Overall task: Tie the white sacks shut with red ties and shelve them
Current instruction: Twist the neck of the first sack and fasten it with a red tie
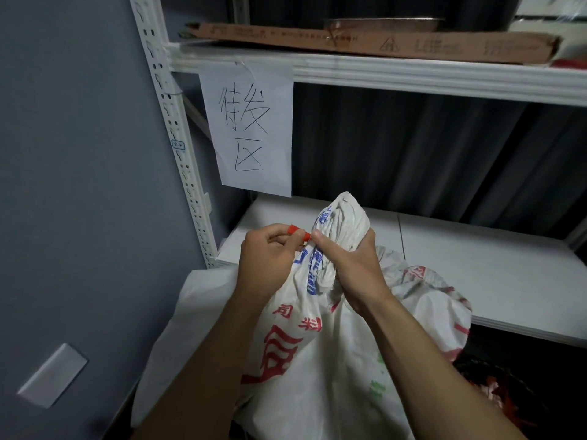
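Observation:
A white woven sack (320, 350) with red, blue and green print stands in front of the shelf, its mouth gathered into a twisted neck (341, 220). My right hand (352, 268) is clenched around that neck just below the bunched top. My left hand (266, 252) pinches a red tie (297, 231) between thumb and fingers, right beside the neck's left side. Only a short piece of the tie shows.
A white metal shelf board (476, 258) lies behind the sack. A paper sign (249, 128) hangs from the upper shelf (413, 76), which carries a flat cardboard box (365, 39). A grey wall (79, 185) is at left, and another white sack (190, 312) lies beside it.

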